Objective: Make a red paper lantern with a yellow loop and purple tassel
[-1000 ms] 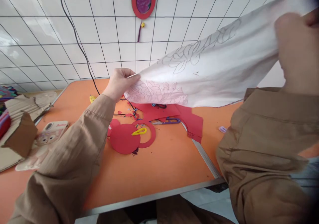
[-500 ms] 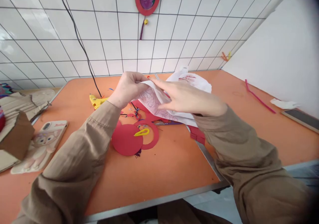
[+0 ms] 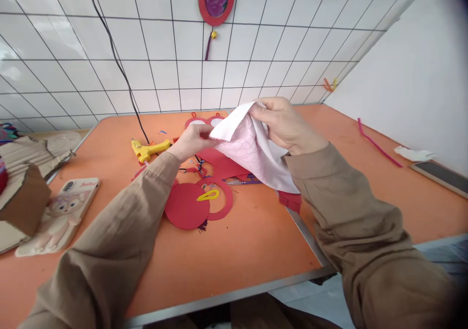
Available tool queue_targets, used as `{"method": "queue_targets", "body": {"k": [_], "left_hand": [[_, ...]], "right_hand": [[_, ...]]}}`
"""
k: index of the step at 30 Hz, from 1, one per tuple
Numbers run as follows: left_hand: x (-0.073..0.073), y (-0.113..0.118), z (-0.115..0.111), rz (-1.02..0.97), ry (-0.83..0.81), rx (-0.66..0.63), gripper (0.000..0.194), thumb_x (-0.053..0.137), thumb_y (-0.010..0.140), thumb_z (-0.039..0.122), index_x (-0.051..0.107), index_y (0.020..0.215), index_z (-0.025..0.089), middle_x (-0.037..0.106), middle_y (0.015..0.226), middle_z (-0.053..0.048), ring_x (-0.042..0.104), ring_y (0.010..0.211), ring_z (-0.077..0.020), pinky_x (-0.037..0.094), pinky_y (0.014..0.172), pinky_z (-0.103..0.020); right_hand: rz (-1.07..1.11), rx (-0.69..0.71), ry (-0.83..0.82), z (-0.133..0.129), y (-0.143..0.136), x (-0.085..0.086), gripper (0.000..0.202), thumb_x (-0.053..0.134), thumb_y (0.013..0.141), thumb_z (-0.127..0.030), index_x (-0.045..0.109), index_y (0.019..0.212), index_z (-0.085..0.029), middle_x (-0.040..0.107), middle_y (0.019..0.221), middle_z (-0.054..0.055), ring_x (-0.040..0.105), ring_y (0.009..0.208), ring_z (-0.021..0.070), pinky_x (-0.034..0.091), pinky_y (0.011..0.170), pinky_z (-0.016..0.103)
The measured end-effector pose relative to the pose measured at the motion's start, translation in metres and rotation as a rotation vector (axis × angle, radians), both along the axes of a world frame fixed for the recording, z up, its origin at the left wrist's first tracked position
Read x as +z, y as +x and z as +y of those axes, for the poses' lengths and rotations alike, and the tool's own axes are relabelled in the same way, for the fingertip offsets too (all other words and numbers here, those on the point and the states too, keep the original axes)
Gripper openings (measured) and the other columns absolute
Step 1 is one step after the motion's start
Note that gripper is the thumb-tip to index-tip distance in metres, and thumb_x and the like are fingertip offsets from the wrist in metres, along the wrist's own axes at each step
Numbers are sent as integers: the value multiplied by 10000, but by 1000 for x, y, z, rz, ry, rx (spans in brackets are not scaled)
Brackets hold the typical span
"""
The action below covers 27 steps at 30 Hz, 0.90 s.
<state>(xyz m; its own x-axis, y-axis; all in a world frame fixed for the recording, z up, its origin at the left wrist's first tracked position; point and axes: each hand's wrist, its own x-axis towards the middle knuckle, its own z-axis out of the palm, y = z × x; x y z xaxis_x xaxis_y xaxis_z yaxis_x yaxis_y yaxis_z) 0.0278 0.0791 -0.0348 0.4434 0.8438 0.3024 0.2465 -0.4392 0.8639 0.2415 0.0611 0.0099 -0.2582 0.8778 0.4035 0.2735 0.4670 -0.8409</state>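
Note:
A white cloth (image 3: 252,158) with a pink line pattern is held up in front of me, above the table. My left hand (image 3: 192,141) pinches its left corner, where a strip of red edge shows. With fingers closed on the upper fold, my right hand (image 3: 283,124) lifts the cloth's right side. Under and nearer than the cloth lie a red disc (image 3: 185,207), a red ring (image 3: 228,200) and a small yellow loop (image 3: 208,195). A pair of scissors (image 3: 244,179) is partly covered by the cloth and red sheets.
A yellow glue gun (image 3: 149,149) rests left of my left hand, beside a black cable (image 3: 117,56). Farther left are a phone in a cartoon case (image 3: 66,212) and a cardboard box (image 3: 25,202). A pink stick (image 3: 380,144) and a dark phone (image 3: 442,175) lie right.
My right hand has moved up and right, and now grips the cloth's fold. The left hand has lowered slightly with the corner. More of the glue gun shows.

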Motion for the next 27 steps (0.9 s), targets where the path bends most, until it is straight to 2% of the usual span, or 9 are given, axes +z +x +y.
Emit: {"method": "queue_targets", "body": {"k": [3,5,8,13,17,20,23,25,27], "left_hand": [[-1,7,-3,-98,10,14,163,757,666,233,716,809,165,689,803,-26,624,822,-184,480,766,-313],[1,9,-5,-212,-54,17,105,762,657,227,680,686,168,653,700,-8,600,733,-160,478,722,-300],[5,7,-6,-397,-216,42,177,753,704,286,664,621,158,633,637,-17,572,646,-139,482,671,-291],[12,4,-7,-501,-375,57,234,719,796,339,678,666,148,639,659,-30,558,598,-122,466,588,-259],[10,4,-4,-514,-419,128,246,662,857,347,658,704,155,639,688,-30,555,573,-122,465,559,-259],[8,3,-2,-503,-407,161,268,648,868,368,631,695,164,616,654,-19,543,546,-122,466,551,-262],[8,5,-3,-498,-407,180,241,635,876,352,638,720,169,631,664,-18,569,575,-129,467,562,-254],[10,8,-6,-506,-404,180,229,616,885,327,647,723,167,643,665,-17,572,576,-127,462,556,-249],[11,11,-9,-505,-351,160,251,598,890,303,634,680,169,618,617,-2,535,536,-111,437,529,-239]], "right_hand": [[18,25,-71,-4,-1,4,415,667,800,-498,427,603,-222,408,587,-13,425,567,132,354,510,275],[-113,-137,66,-4,2,7,452,664,821,-421,354,562,-219,326,570,-21,336,543,117,299,495,272],[-234,-368,198,-1,10,10,566,634,859,-393,207,532,-217,185,547,-31,191,511,102,191,465,280],[-181,-346,110,6,21,10,625,595,883,-511,165,531,-225,145,515,-39,152,469,85,108,439,275],[-201,-389,83,7,24,12,585,568,913,-467,191,536,-227,182,517,-38,202,458,89,158,438,274],[-239,-435,128,9,25,12,514,589,882,-308,221,532,-231,206,508,-38,257,468,106,247,460,283],[-294,-497,352,5,18,10,236,634,761,-131,473,621,-232,494,629,-2,502,646,171,439,668,348],[-245,-402,475,-5,8,9,147,639,730,-112,606,801,-237,647,856,33,598,829,210,469,802,388],[-180,-76,368,-16,-3,7,131,622,778,-184,651,887,-251,693,913,29,638,831,199,500,758,367]]}}
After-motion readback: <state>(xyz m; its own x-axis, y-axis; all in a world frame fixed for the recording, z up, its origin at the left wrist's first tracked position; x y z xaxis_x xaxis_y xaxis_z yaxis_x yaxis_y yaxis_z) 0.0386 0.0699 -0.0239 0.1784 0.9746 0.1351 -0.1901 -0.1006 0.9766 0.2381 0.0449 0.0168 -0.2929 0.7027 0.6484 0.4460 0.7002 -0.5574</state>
